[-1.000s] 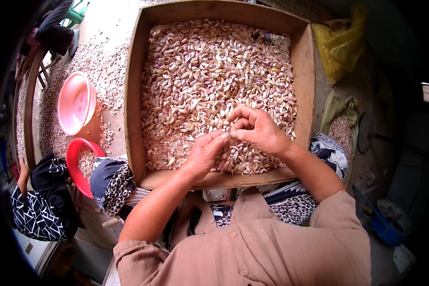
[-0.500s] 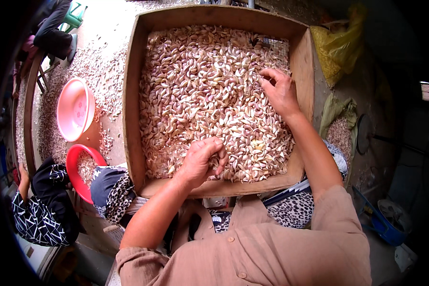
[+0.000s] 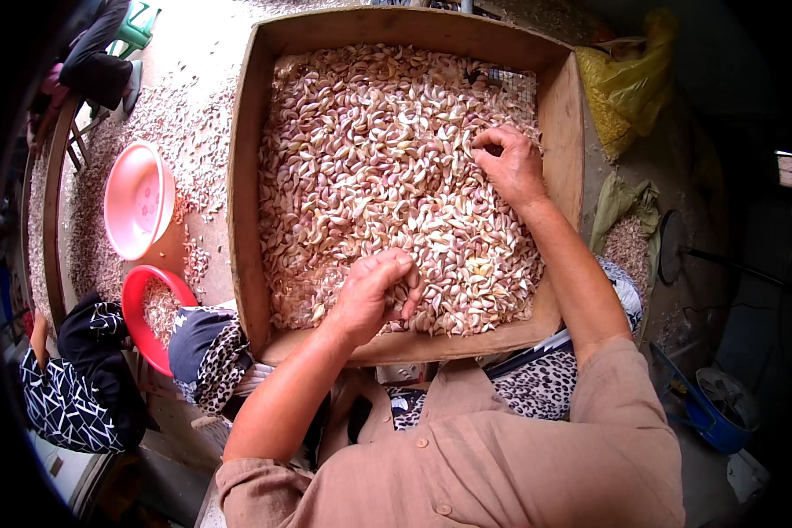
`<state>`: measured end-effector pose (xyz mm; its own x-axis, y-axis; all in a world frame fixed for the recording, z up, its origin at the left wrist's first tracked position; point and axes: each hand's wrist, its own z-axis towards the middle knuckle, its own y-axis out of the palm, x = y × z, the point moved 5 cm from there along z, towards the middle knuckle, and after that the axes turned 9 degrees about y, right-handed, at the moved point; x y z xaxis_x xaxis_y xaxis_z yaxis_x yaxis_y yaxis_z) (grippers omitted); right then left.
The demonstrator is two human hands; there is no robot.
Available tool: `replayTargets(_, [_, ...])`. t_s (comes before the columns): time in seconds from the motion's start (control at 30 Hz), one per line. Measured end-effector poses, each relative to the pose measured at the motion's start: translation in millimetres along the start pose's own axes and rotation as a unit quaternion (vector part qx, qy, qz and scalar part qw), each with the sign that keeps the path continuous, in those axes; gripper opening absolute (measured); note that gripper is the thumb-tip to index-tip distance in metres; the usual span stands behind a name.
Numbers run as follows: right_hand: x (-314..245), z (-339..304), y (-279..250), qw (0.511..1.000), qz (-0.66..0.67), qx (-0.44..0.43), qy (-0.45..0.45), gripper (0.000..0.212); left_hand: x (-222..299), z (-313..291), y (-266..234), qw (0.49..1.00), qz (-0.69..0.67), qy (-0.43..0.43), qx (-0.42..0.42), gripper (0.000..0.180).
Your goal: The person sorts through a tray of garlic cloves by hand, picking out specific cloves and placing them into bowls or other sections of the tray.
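A wooden tray (image 3: 244,202) with a mesh bottom sits before me, spread with loose garlic cloves (image 3: 370,150). Over its near part is my left hand (image 3: 377,295), the fingers curled closed above the cloves; whatever they hold is hidden. My right hand (image 3: 510,165) hovers at the right side of the tray, thumb and forefinger brought together in a pinch. Anything between those fingertips is too small to make out. Bare wire mesh (image 3: 512,84) shows at the far right corner.
Left of the tray stand a pink basin (image 3: 138,202) and a red basin (image 3: 156,304) with cloves in it. Cloves litter the floor. A yellow sack (image 3: 620,97) and a green sack (image 3: 629,207) are on the right. Another person's patterned sleeve (image 3: 70,400) is at lower left.
My right hand has shifted slightly left and its thumb and forefinger have closed together. The left hand stays nearly where it was, still curled.
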<state>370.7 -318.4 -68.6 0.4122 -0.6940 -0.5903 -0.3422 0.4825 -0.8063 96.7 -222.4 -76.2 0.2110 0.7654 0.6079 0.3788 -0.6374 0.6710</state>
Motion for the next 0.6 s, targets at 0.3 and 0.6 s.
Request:
replayTargets(0.3, [-88.2,-90.7,-11.0,0.966,0.179,-0.163,-0.096,0.006,-4.1,3.2,-3.8,0.999,-0.036,0.002,0.021,0.018])
replayTargets(0.6, [-120.1,-149.3,3.6,0.923,0.118,-0.07,-0.359,0.017,-12.1,3.0,-0.1,0.995,-0.023,0.015,0.098,0.031])
